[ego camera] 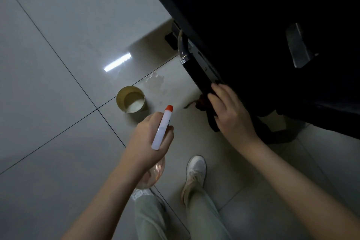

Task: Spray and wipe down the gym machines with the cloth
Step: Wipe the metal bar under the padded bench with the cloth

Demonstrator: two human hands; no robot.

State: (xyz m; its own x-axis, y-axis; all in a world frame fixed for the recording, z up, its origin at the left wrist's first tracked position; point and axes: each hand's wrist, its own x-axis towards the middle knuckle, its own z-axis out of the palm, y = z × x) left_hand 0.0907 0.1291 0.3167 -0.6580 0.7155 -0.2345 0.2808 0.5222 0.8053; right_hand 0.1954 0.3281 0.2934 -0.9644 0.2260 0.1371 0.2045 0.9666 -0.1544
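Gripping spray bottle (162, 128), left hand (148, 140); right hand (229, 113) clutching dark cloth (211, 121) on machine (253, 25); tin (130, 99), whitish stuff inside.

The light is dim and grey. One bright strip of glare sits on the glossy floor (58, 54), which also carries pale, hazy reflections. The gym machine (263, 15) sinks into near-black with little detail and throws a soft shadow beneath. The wide lens stretches shapes toward the edges; the bottom corners look soft.
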